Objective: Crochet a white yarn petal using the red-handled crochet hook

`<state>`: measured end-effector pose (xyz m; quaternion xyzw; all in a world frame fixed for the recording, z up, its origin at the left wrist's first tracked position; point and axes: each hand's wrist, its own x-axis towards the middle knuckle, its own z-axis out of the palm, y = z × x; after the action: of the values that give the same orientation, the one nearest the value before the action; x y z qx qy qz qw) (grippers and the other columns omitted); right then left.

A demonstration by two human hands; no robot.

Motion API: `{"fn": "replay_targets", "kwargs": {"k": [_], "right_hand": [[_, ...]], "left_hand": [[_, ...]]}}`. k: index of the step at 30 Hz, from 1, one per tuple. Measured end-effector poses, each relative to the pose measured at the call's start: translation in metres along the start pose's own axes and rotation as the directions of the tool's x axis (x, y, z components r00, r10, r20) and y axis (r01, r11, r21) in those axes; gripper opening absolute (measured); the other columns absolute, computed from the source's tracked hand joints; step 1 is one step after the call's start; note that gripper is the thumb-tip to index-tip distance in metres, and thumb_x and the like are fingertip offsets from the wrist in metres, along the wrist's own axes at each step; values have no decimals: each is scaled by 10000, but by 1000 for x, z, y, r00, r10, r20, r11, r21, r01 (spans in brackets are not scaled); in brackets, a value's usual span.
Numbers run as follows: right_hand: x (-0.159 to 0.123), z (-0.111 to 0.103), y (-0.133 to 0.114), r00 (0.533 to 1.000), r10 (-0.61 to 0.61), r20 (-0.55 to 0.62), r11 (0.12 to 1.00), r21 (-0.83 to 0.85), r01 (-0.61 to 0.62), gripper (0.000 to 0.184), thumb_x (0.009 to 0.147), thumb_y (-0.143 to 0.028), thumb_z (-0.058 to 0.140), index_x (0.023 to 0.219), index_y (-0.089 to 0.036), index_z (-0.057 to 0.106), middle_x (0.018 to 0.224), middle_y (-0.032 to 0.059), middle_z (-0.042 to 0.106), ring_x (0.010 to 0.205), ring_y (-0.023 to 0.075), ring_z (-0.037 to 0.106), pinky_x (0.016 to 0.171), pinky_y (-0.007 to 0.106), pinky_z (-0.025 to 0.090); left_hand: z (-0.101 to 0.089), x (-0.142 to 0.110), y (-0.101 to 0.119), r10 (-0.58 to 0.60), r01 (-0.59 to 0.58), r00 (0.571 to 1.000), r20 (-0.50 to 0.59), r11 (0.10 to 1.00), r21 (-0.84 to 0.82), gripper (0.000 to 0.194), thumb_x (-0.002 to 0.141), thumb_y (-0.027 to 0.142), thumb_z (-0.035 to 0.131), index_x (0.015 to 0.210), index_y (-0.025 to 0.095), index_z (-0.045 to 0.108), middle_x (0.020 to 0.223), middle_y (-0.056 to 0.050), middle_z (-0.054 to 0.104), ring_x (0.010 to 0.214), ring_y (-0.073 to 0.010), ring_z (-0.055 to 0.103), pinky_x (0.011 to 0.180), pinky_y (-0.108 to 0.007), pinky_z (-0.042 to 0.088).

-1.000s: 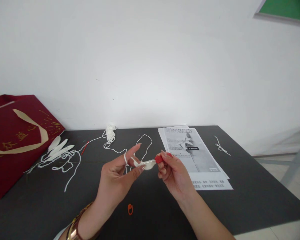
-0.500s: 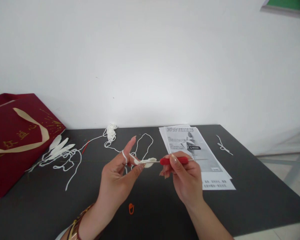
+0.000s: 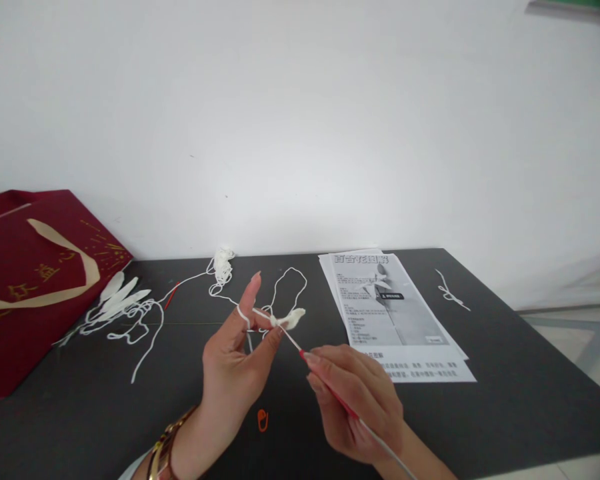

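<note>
Right hand (image 3: pixel 360 400), closed round the red-handled hook (image 3: pixel 349 409), has dropped, tilting the shaft from near level to a slant; its far end remains at the white piece (image 3: pixel 294 319), pinched by the left hand (image 3: pixel 235 367) above the surface (image 3: pixel 180 373). Judgement: stitching uninterrupted.

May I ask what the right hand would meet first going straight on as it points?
Following the red-handled hook, the right hand would likely first meet the white crocheted piece pinched in the left hand, though depth is unclear.
</note>
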<state>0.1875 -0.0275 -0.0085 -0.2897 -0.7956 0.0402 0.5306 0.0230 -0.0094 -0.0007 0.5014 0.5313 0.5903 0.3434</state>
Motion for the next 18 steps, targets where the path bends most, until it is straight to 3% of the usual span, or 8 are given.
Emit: {"fn": "replay_targets", "kwargs": {"k": [3,7,10,14,18], "right_hand": [[2,0,-2,987,-134,85,984,-108,143,502,851,-77,599,1335,-133,479,850,123,778,778,228,739,707,331,618],[10,-2,-3,964,-228,140,942,-217,255,239,873,-115,629,1112,-127,634,829,117,786,769,207,750,771,302,624],[13,-1,-3,953,-282,113,915,-266,303,113,882,-114,623,977,-122,684,806,101,784,731,180,744,769,286,630],[11,3,1,933,-354,64,888,-291,357,101,864,-90,633,934,-80,705,799,101,772,748,178,733,792,299,629],[8,4,4,929,-351,114,896,-248,369,136,846,-72,641,964,-69,710,852,103,769,806,183,726,849,308,615]], "left_hand": [[2,0,-2,-29,30,1000,8,993,-112,456,750,181,757,1172,305,636,728,51,609,775,-164,587,870,-325,461],[1,2,-3,-60,73,996,64,974,-213,674,793,192,724,1391,355,459,774,62,616,809,-140,601,901,-310,460],[-4,7,-2,-6,22,990,143,993,-112,607,823,189,684,1385,304,485,868,27,684,844,-140,601,906,-304,450],[-11,13,-1,125,-132,983,137,990,46,517,816,171,673,1314,267,572,867,24,677,805,-130,561,834,-268,454],[-16,15,-1,180,-205,973,147,962,179,533,819,155,654,1328,282,561,814,36,645,736,-122,543,754,-252,463]]}}
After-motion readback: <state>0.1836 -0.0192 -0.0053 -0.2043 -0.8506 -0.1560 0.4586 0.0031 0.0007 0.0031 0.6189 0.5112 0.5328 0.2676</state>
